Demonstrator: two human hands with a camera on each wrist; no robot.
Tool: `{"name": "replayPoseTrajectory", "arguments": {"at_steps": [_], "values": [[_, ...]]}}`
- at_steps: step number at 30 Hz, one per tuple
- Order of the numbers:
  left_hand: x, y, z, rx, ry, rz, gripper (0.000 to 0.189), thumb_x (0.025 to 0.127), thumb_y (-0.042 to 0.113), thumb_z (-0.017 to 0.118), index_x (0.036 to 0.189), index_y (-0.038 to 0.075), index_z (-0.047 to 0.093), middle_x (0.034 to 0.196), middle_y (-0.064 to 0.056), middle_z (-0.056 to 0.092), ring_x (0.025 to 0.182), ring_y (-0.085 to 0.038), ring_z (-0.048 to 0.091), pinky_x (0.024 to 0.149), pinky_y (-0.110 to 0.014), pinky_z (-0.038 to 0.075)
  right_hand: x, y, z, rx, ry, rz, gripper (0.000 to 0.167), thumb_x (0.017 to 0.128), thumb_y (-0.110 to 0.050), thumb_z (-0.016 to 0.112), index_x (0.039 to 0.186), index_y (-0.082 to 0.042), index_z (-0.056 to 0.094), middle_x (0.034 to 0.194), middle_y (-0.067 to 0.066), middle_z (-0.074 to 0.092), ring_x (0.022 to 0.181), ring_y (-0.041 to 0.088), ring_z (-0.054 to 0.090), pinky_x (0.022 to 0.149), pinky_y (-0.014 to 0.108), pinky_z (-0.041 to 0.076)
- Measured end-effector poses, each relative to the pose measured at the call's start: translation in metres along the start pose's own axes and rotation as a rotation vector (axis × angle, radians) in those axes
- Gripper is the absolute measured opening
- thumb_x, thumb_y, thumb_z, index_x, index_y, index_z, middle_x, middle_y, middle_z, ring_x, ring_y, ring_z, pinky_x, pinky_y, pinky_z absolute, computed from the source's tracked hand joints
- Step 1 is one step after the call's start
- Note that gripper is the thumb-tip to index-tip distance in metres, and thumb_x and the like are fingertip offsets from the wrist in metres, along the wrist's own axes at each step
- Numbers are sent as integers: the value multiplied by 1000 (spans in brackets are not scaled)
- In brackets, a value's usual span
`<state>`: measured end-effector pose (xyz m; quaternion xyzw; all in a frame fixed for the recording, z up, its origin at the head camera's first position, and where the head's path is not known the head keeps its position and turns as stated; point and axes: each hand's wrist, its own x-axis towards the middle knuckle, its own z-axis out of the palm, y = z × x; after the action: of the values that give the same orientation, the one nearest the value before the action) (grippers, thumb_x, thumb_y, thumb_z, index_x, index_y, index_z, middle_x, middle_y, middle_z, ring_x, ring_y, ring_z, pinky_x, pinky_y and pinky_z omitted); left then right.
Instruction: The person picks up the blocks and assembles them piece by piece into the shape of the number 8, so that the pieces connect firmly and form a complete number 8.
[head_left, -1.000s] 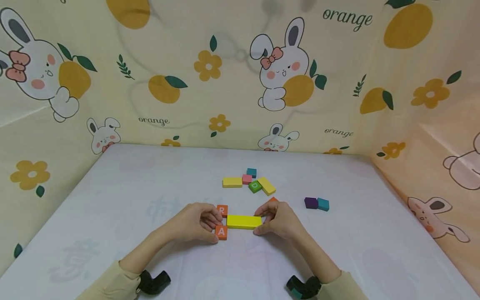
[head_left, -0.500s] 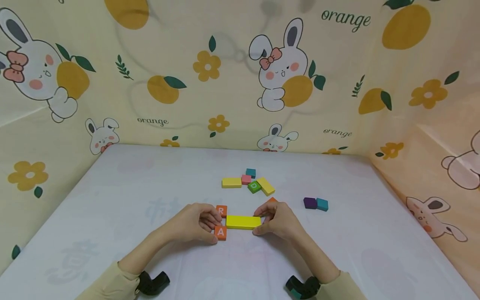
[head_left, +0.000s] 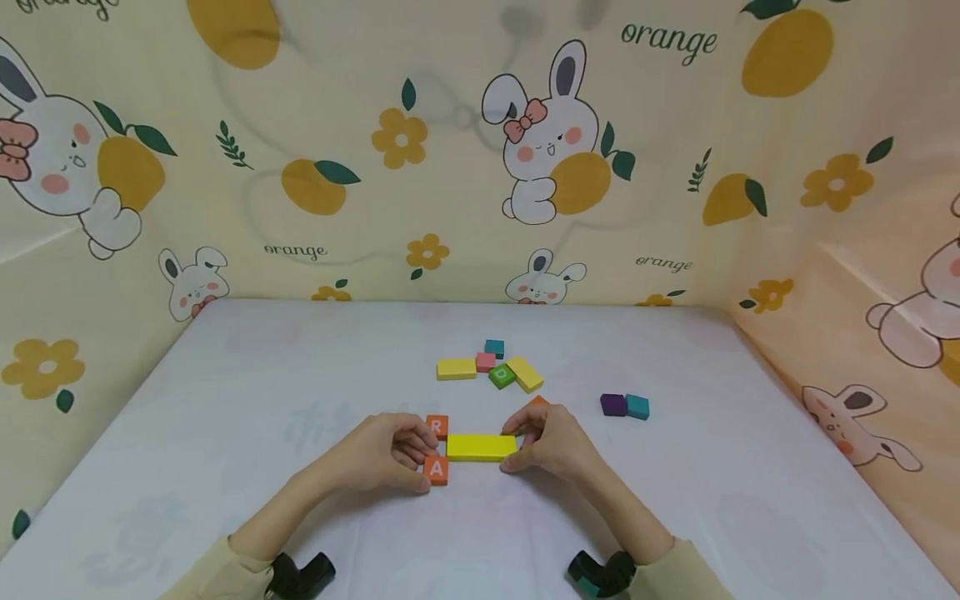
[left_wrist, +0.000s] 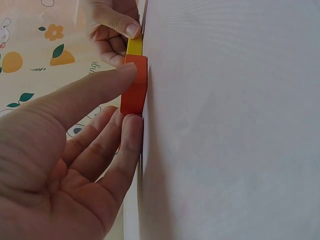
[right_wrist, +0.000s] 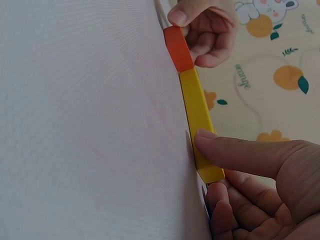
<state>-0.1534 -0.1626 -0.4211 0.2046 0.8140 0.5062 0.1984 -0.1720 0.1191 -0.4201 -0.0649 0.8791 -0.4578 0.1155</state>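
Two orange letter blocks stand one behind the other on the white tabletop: an R block at the back and an A block in front. A long yellow block lies sideways against their right side. My left hand holds the A block, thumb on its front face and fingertips by its left end, as the left wrist view shows. The right hand pinches the yellow block's right end, thumb on the front. Behind the right hand, another orange block is mostly hidden.
Farther back lie two yellow blocks, a pink block, a teal block and a green D block. To the right, a purple block touches a second teal block. A printed cloth wall stands behind.
The head view has shifted slightly, so everything appears a little farther left. Hands and blocks keep the same places relative to each other.
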Motion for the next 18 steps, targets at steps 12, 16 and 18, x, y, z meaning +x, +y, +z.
{"name": "replayPoseTrajectory", "arguments": {"at_steps": [12, 16, 18], "values": [[-4, -5, 1, -36, 2, -21, 44, 73, 13, 89, 108, 5, 63, 100, -5, 67, 90, -23, 63, 78, -28, 54, 0, 3, 3, 6, -28, -50, 36, 64, -11, 93, 94, -11, 73, 84, 0, 65, 70, 21, 52, 60, 27, 41], [-2, -2, 1, -40, -5, -12, 44, 73, 12, 88, 108, 5, 63, 100, -5, 66, 91, -23, 64, 78, -28, 54, -1, 4, 1, 11, -24, -44, 36, 65, -10, 93, 95, -12, 73, 84, 0, 65, 70, 22, 52, 59, 28, 42], [0, -1, 2, -37, -8, -3, 44, 73, 11, 88, 108, 5, 63, 100, -5, 66, 91, -23, 64, 78, -28, 54, -2, 4, -2, 11, -22, -46, 36, 65, -9, 93, 96, -11, 73, 85, 0, 65, 70, 22, 52, 59, 27, 42]]}}
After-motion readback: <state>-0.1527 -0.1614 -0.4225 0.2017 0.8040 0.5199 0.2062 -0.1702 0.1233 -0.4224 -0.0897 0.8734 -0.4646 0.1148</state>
